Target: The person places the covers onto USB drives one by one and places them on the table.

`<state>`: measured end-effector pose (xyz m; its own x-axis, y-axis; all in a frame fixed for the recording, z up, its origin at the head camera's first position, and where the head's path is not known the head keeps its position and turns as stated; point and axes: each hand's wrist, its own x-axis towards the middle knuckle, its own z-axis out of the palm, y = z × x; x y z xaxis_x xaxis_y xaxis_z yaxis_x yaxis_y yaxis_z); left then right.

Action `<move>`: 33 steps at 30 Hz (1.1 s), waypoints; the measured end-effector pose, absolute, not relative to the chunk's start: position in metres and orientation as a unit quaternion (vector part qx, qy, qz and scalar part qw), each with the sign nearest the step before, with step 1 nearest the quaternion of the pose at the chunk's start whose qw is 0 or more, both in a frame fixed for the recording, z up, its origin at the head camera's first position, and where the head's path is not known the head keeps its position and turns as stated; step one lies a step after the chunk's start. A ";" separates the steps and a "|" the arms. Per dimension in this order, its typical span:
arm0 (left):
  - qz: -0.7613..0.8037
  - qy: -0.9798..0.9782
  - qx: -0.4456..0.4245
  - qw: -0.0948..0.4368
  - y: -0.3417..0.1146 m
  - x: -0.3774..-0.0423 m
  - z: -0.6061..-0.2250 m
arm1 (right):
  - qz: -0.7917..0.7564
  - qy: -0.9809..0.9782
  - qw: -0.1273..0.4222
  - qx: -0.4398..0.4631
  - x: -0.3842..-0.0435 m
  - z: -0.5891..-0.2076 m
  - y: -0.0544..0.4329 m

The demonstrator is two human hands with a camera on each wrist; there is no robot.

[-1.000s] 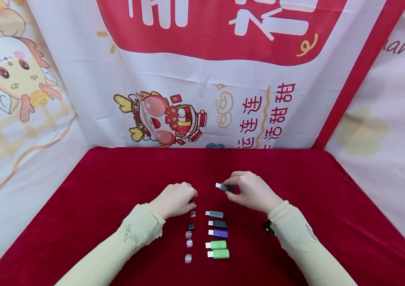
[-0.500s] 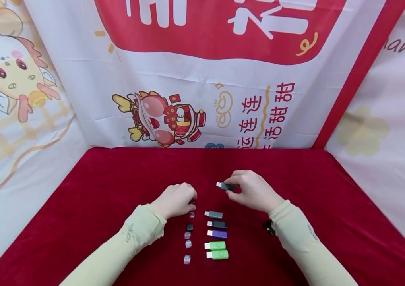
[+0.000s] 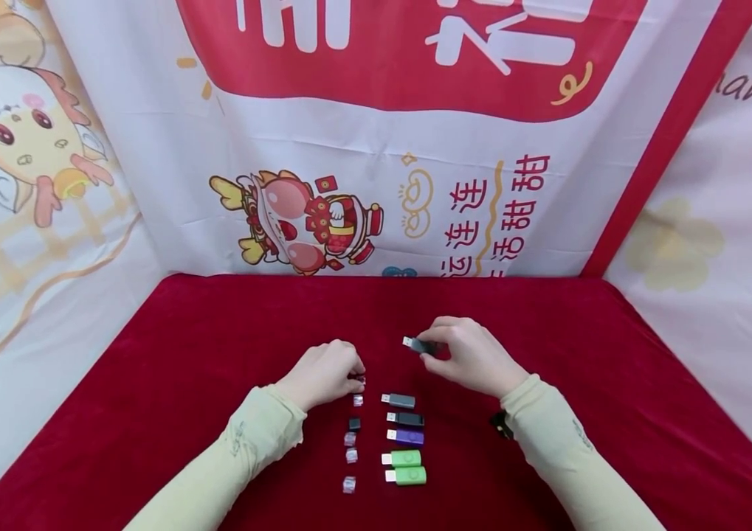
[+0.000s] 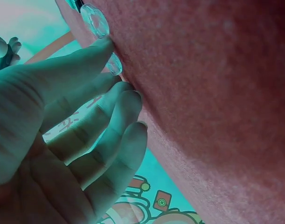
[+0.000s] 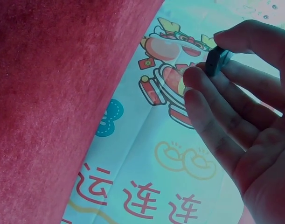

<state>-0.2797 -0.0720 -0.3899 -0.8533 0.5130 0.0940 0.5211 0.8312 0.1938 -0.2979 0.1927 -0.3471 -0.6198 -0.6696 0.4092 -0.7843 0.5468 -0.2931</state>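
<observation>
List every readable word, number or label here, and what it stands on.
"运连连": back cloth; start of line hidden.
"活甜甜": back cloth; start hidden too.
"antic": right-hand cloth; partly cut off.
White characters on the red panel: cropped, not readable.
Sleeve marks, USB sticks: nothing legible.

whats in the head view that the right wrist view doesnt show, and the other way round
Only the head view: the left hand, the five sticks lying on the cloth, and the caps beside them.
Only the right wrist view: the palm side of the right hand.
Both: that hand, the held stick, the cloth and the backdrop.
</observation>
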 end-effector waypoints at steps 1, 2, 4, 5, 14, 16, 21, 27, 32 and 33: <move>-0.109 -0.956 -0.271 0.021 -0.073 -0.280 -0.391 | 0.231 -0.869 0.129 0.419 -0.298 -0.347 0.192; -0.111 -0.956 -0.270 0.022 -0.074 -0.279 -0.391 | 0.233 -0.868 0.132 0.419 -0.297 -0.347 0.192; -0.115 -0.955 -0.272 0.024 -0.075 -0.279 -0.391 | 0.237 -0.866 0.139 0.419 -0.296 -0.347 0.191; -0.116 -0.954 -0.274 0.024 -0.076 -0.280 -0.391 | 0.238 -0.865 0.141 0.419 -0.296 -0.347 0.191; -0.095 -0.951 -0.292 0.031 -0.077 -0.280 -0.387 | 0.242 -0.865 0.141 0.417 -0.296 -0.346 0.188; -0.087 -0.949 -0.300 0.037 -0.077 -0.279 -0.388 | 0.240 -0.865 0.141 0.417 -0.295 -0.347 0.188; -0.072 -0.947 -0.308 0.056 -0.075 -0.279 -0.390 | 0.236 -0.863 0.147 0.421 -0.297 -0.348 0.189; -0.072 -0.938 -0.321 0.105 -0.073 -0.279 -0.379 | 0.237 -0.859 0.148 0.429 -0.299 -0.348 0.192; -0.102 -0.922 -0.341 0.154 -0.075 -0.271 -0.354 | 0.251 -0.852 0.150 0.435 -0.300 -0.344 0.195; -0.111 -0.917 -0.347 0.162 -0.076 -0.269 -0.349 | 0.254 -0.851 0.149 0.436 -0.299 -0.343 0.196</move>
<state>-0.2695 -0.0759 -0.3492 -0.7064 0.6009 0.3740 0.6728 0.7341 0.0914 -0.2991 0.1958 -0.3428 -0.5755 -0.6664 0.4741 -0.8172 0.4910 -0.3019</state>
